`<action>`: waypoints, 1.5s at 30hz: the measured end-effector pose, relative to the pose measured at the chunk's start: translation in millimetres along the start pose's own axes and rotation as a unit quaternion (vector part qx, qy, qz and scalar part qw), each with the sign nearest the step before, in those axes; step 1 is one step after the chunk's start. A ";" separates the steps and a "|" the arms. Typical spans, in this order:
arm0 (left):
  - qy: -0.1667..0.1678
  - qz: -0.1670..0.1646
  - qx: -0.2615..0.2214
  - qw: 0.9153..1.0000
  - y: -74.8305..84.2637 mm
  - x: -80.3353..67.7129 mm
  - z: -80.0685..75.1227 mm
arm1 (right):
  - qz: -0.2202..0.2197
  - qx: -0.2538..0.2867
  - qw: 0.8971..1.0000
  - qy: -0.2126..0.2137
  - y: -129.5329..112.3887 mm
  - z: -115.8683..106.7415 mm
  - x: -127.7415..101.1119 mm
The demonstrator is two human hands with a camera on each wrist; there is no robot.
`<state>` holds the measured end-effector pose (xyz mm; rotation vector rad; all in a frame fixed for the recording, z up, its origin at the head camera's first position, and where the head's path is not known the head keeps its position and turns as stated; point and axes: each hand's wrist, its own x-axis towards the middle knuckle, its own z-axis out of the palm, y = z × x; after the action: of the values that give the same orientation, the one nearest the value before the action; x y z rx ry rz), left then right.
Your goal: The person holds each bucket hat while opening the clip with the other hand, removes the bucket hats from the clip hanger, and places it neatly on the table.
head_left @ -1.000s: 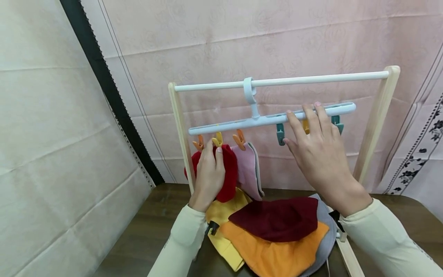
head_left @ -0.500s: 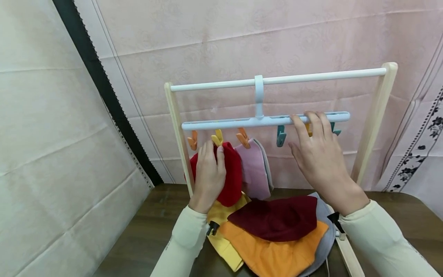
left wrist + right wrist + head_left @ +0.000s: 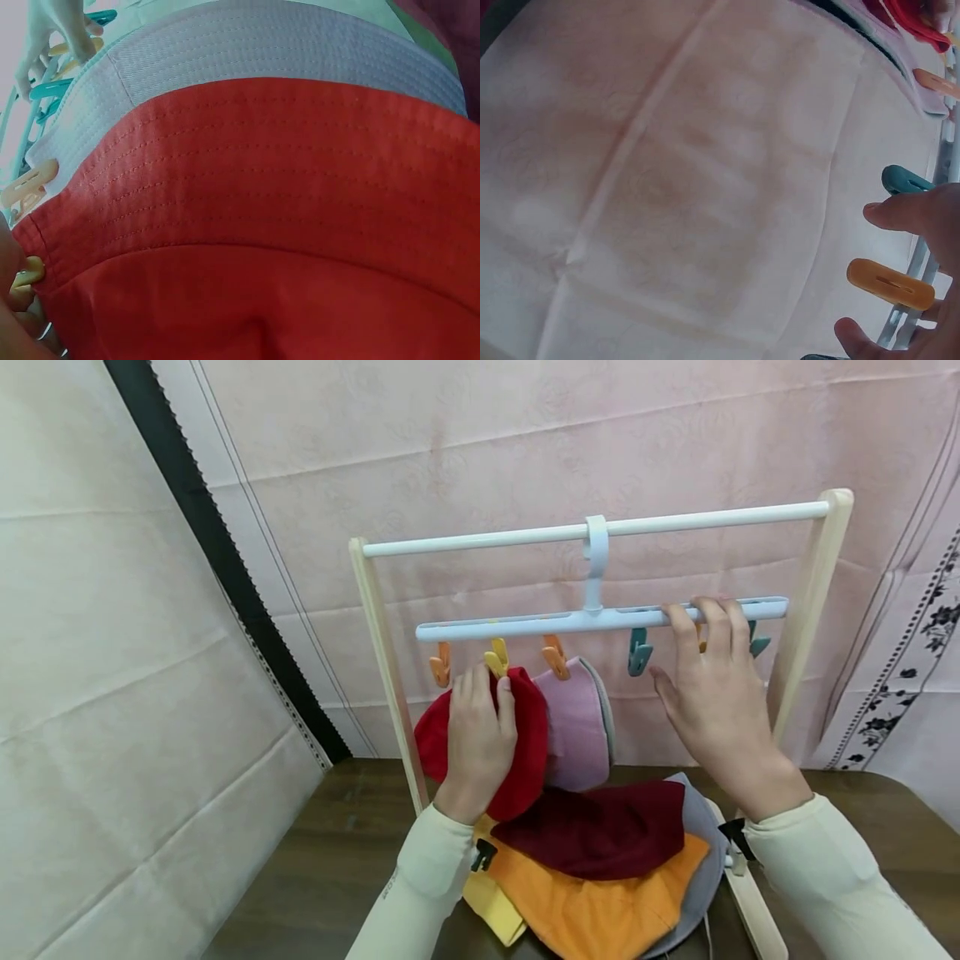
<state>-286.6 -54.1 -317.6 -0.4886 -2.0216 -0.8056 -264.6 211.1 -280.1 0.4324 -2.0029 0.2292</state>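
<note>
A pale blue hanger (image 3: 517,625) with clothespins hangs from a white rail (image 3: 480,537). My right hand (image 3: 722,693) lies over its right half, with the fingertips curled over the bar beside an orange-yellow clothespin (image 3: 890,283) and teal clothespins (image 3: 639,652). My left hand (image 3: 480,735) holds a red bucket hat (image 3: 285,165) by its brim edge, right under the yellow clothespin (image 3: 497,657) on that edge. To its right, a pink hat (image 3: 576,727) with a grey-green inner side hangs from an orange clothespin (image 3: 555,657). Part of the red hat is hidden behind my left hand.
Below lie a maroon hat (image 3: 600,831), an orange hat (image 3: 592,902), a grey hat (image 3: 701,860) and a yellow cloth item (image 3: 495,910), piled on the dark wooden table (image 3: 322,868). Wooden posts (image 3: 810,610) carry the rail. Pink cloth (image 3: 450,443) covers the wall behind.
The hanger has slid right along the rail and come from a clear tilt to nearly level. Both hands, the red hat and the pink hat have moved right with it.
</note>
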 end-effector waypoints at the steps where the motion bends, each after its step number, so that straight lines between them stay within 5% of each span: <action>1: -0.001 0.002 0.000 1.000 1.3 0.2 1.4 | 0.001 0.001 1.000 0.005 2.2 -0.1 -0.3; 6: -0.005 0.012 0.012 1.000 6.1 0.2 8.0 | 0.007 -0.005 1.000 0.025 11.1 -1.0 -0.5; 19: -0.008 0.026 -0.004 1.000 20.4 -2.1 16.9 | 0.061 -0.047 0.997 -0.012 17.0 -6.8 -2.6; 26: -0.019 0.038 -0.006 0.999 30.9 -8.3 19.3 | 0.084 -0.020 0.994 -0.063 15.0 -13.3 -1.4; 31: -0.015 0.052 0.043 0.998 39.0 -12.7 24.8 | 0.095 0.001 0.991 -0.096 14.7 -23.8 -1.3; 39: -0.008 0.050 0.103 0.993 50.5 -19.3 34.5 | -0.019 0.064 0.995 0.069 -13.6 -21.6 -11.1; 45: 0.016 0.070 0.126 0.989 52.8 -22.4 39.8 | -0.042 0.148 0.988 -0.006 -42.5 -11.4 -24.5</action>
<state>-266.0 10.6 -333.8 -0.4621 -1.9989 -0.4625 -228.3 181.0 -297.9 0.7073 -1.9629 0.4758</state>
